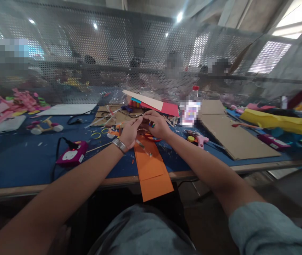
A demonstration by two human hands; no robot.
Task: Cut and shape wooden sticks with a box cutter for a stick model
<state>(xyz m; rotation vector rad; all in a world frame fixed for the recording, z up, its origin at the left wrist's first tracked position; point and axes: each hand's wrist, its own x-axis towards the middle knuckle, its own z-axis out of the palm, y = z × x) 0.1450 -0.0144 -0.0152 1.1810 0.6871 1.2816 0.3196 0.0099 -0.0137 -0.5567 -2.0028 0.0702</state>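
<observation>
My left hand [131,130], with a metal watch on its wrist, and my right hand [156,124] meet above the blue table [20,159]. Their fingers pinch a small craft piece [146,124] with coloured bits between them; it is too small to tell exactly what it is. A thin clear stick [143,147] hangs down from the left hand. Below the hands lies a long orange paper strip [151,166], which overhangs the table's front edge.
A magenta glue gun [71,156] with a black cord lies at the left. A pink glue gun [199,139], a cardboard sheet [230,134], a bottle [190,108], stacked coloured paper [153,102] and yellow foam [278,122] lie around. A perforated metal screen [113,56] backs the table.
</observation>
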